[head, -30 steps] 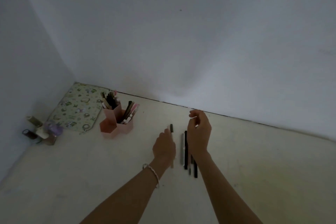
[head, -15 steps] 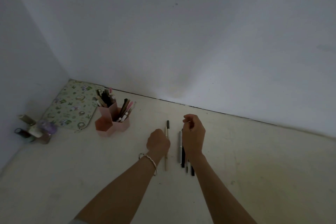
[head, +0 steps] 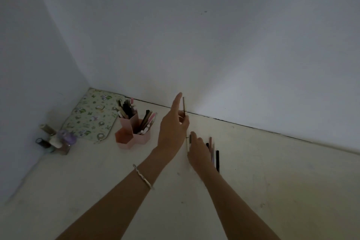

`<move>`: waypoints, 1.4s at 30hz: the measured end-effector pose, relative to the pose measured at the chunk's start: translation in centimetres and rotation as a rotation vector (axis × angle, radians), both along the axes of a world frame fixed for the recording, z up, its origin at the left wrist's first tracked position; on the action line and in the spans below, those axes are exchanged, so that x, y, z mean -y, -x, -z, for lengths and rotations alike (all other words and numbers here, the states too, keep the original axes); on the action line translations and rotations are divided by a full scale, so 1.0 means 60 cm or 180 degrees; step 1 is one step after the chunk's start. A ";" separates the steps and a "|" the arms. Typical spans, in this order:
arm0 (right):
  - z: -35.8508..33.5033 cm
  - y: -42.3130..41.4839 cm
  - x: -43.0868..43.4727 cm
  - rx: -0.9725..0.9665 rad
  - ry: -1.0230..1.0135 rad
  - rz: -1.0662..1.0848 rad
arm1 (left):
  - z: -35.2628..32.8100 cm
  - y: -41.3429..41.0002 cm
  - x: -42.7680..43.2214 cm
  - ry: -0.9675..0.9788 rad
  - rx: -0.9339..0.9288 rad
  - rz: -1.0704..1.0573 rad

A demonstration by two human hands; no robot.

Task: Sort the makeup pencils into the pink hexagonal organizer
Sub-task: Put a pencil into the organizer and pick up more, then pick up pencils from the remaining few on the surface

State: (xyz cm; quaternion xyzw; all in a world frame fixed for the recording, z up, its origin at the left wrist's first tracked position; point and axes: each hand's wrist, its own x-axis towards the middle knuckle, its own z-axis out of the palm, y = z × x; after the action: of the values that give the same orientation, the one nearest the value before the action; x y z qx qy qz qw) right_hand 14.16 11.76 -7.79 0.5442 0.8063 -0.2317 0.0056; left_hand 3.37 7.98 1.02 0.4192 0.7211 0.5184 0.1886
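Note:
The pink hexagonal organizer (head: 128, 138) stands on the pale surface at centre left, with several pencils sticking out of its two taller cells. My left hand (head: 172, 128) is raised to its right and pinches a thin beige pencil (head: 184, 105) upright, forefinger stretched up. My right hand (head: 198, 152) rests low on the row of loose pencils (head: 215, 154), black and pink, lying on the surface. Its fingers touch a light pencil (head: 188, 143) at the row's left end; whether it grips it I cannot tell.
A green patterned pouch (head: 93, 117) lies in the corner behind the organizer. A cluster of small bottles (head: 56, 140) stands at the left against the wall. White walls close off the back and left.
My left hand has lifted a beige pencil off the surface and raised it. My right hand has dropped down onto the loose pencils.

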 end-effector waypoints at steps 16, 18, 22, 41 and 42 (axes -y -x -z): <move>-0.151 0.100 0.013 -0.3263 -0.0617 0.0430 | 0.014 0.168 0.100 -0.0047 -0.1837 -0.0668; -0.163 0.118 0.029 -0.3517 -0.0749 0.0287 | 0.025 0.173 0.109 0.0015 -0.2134 -0.0873; -0.160 0.155 0.056 -0.3363 -0.0583 -0.0080 | 0.003 0.176 0.112 -0.0218 -0.1806 -0.1260; -0.095 -0.107 -0.037 -0.2580 -0.1398 0.1400 | 0.099 -0.168 0.002 0.2204 -0.0445 0.0604; -0.091 -0.125 -0.039 -0.2523 -0.1376 0.1439 | 0.108 -0.184 -0.002 0.2277 -0.0495 0.0627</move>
State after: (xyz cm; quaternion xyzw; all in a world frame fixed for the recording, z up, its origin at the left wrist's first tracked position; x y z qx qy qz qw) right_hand 21.65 14.10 -2.33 0.5641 0.6380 -0.2437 -0.4641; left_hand 14.39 8.10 -5.44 0.4322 0.8250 0.1799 0.3167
